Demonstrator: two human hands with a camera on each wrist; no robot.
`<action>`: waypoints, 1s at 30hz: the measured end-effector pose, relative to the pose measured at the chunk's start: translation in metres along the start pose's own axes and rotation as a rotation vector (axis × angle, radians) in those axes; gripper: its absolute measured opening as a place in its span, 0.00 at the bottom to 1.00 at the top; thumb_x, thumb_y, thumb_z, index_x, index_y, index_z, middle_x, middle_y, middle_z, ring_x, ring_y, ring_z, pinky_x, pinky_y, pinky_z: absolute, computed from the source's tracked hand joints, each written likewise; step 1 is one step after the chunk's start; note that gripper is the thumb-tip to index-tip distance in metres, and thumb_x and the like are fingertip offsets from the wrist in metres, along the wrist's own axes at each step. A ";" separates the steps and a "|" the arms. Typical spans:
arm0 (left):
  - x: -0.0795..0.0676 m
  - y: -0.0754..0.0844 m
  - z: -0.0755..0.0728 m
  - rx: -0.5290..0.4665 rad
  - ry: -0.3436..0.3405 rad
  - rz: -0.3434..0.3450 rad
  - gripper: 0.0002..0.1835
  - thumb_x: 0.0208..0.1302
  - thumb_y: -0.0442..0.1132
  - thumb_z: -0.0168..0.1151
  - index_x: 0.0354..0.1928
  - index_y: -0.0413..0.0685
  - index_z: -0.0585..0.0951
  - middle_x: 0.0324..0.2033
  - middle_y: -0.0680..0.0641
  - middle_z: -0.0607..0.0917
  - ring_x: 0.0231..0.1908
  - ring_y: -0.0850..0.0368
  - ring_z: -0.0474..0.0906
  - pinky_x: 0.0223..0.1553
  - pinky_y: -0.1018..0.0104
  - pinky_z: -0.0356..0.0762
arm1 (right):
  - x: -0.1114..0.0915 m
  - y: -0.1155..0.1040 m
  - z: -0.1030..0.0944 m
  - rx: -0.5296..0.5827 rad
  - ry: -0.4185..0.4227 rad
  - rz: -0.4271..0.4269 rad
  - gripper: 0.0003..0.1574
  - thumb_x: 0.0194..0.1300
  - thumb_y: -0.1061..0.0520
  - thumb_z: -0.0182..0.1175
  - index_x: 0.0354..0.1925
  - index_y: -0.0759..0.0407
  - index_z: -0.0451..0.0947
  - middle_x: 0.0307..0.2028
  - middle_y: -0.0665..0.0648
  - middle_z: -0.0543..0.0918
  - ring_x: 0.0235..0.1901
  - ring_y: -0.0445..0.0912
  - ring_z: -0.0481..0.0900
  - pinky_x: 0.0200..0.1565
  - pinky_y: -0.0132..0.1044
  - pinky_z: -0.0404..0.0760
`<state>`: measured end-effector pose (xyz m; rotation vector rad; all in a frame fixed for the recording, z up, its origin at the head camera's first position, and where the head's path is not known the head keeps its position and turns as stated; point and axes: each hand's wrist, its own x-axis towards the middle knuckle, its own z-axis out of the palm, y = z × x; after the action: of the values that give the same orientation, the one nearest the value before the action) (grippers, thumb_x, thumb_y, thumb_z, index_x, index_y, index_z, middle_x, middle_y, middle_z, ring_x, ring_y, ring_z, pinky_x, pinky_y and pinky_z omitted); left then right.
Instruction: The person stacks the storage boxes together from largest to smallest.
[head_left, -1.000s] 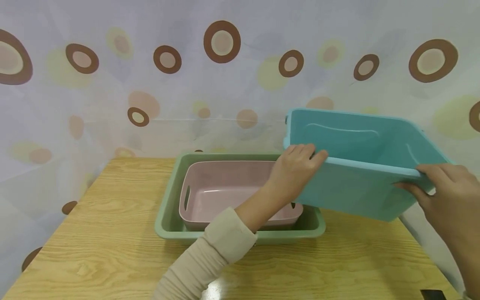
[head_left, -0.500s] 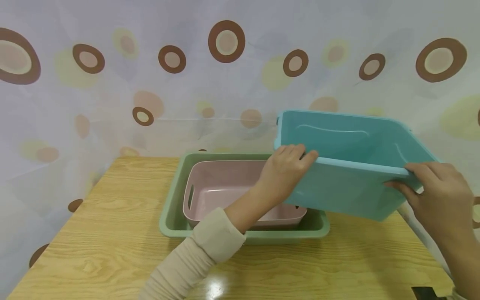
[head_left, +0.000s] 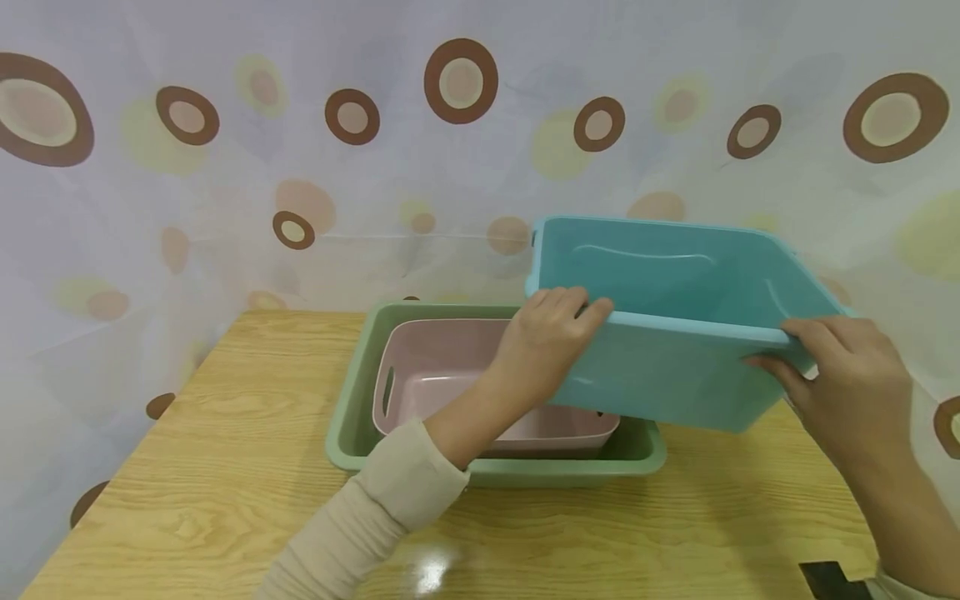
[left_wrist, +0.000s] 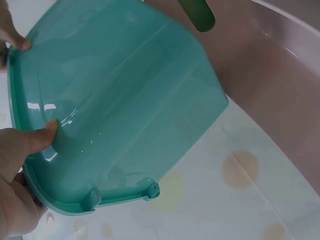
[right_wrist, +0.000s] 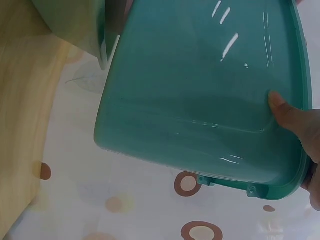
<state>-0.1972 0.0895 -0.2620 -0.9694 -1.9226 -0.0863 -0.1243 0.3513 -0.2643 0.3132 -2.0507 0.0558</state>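
Both hands hold a turquoise plastic storage bin (head_left: 660,367) up in the air by its near rim, its opening tilted up. My left hand (head_left: 543,337) grips the rim near the bin's left corner; in the left wrist view its thumb presses on the outer wall. Near the right corner, my right hand (head_left: 851,375) pinches the same rim, thumb below on the wall. Below and to the left, a pink basin (head_left: 442,367) with slot handles sits inside a larger green basin (head_left: 348,400). The turquoise bin and my left forearm cover the right part of both.
A wooden table (head_left: 225,467) carries the nested basins. Behind it hangs a pale curtain (head_left: 375,192) with brown rings and pastel dots. A small black object (head_left: 828,579) shows at the bottom right, by the right sleeve.
Both hands have carried the turquoise bin to the left, further over the pink and green basins. The grip looks the same; the basins drift slightly right in view.
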 end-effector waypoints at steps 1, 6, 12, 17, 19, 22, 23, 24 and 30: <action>-0.001 -0.001 -0.001 -0.001 -0.002 -0.001 0.14 0.54 0.27 0.57 0.42 0.51 0.80 0.28 0.52 0.78 0.27 0.60 0.75 0.32 0.73 0.72 | 0.001 -0.001 0.000 0.001 -0.009 -0.007 0.51 0.55 0.25 0.37 0.32 0.73 0.75 0.28 0.70 0.79 0.33 0.65 0.73 0.38 0.59 0.74; -0.006 -0.007 -0.005 0.000 0.010 -0.013 0.14 0.53 0.26 0.57 0.40 0.50 0.80 0.26 0.52 0.77 0.25 0.60 0.74 0.31 0.73 0.71 | 0.005 -0.008 0.004 0.030 -0.005 -0.019 0.49 0.55 0.26 0.38 0.32 0.72 0.75 0.28 0.69 0.79 0.33 0.64 0.73 0.39 0.59 0.74; -0.012 -0.012 -0.007 0.015 0.039 -0.024 0.13 0.52 0.26 0.58 0.38 0.50 0.79 0.24 0.52 0.76 0.23 0.60 0.72 0.29 0.73 0.69 | 0.006 -0.015 0.012 0.074 0.046 -0.008 0.47 0.54 0.27 0.41 0.32 0.71 0.76 0.28 0.68 0.79 0.34 0.64 0.74 0.39 0.58 0.73; -0.018 -0.018 -0.012 0.001 0.037 -0.044 0.15 0.48 0.24 0.59 0.37 0.49 0.79 0.23 0.51 0.75 0.22 0.59 0.70 0.28 0.72 0.69 | 0.009 -0.021 0.020 0.131 0.101 0.010 0.45 0.53 0.28 0.43 0.30 0.69 0.76 0.26 0.67 0.79 0.33 0.64 0.73 0.40 0.57 0.72; -0.021 -0.021 -0.014 -0.009 0.039 -0.054 0.15 0.48 0.23 0.58 0.37 0.48 0.79 0.22 0.51 0.75 0.22 0.59 0.69 0.27 0.72 0.68 | 0.010 -0.025 0.023 0.142 0.107 0.006 0.44 0.53 0.28 0.44 0.30 0.69 0.76 0.26 0.67 0.79 0.32 0.63 0.73 0.40 0.56 0.72; -0.024 -0.025 -0.015 -0.022 0.047 -0.061 0.16 0.48 0.22 0.58 0.36 0.48 0.80 0.22 0.51 0.75 0.21 0.58 0.68 0.26 0.71 0.67 | 0.012 -0.030 0.026 0.154 0.109 0.002 0.42 0.53 0.30 0.45 0.29 0.69 0.76 0.26 0.67 0.79 0.31 0.63 0.73 0.38 0.56 0.72; -0.025 -0.026 -0.014 -0.026 0.048 -0.062 0.16 0.48 0.21 0.57 0.36 0.48 0.80 0.22 0.50 0.75 0.21 0.58 0.67 0.25 0.71 0.67 | 0.012 -0.031 0.027 0.157 0.107 0.003 0.42 0.53 0.30 0.45 0.29 0.69 0.76 0.26 0.66 0.79 0.31 0.63 0.73 0.38 0.56 0.72; -0.026 -0.027 -0.014 -0.027 0.050 -0.062 0.16 0.48 0.21 0.57 0.36 0.48 0.80 0.22 0.50 0.75 0.21 0.58 0.67 0.25 0.71 0.67 | 0.012 -0.033 0.027 0.160 0.108 -0.002 0.42 0.53 0.30 0.46 0.29 0.69 0.76 0.26 0.66 0.79 0.31 0.63 0.73 0.38 0.56 0.72; -0.033 -0.032 -0.017 -0.051 0.058 -0.082 0.16 0.48 0.20 0.57 0.35 0.46 0.80 0.22 0.50 0.75 0.21 0.58 0.67 0.24 0.71 0.65 | 0.014 -0.039 0.032 0.171 0.119 -0.047 0.40 0.53 0.32 0.47 0.29 0.69 0.76 0.25 0.66 0.79 0.29 0.62 0.73 0.36 0.53 0.72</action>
<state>-0.1986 0.0408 -0.2682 -0.9116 -1.9150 -0.2101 -0.1489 0.3048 -0.2713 0.4532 -1.9232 0.2171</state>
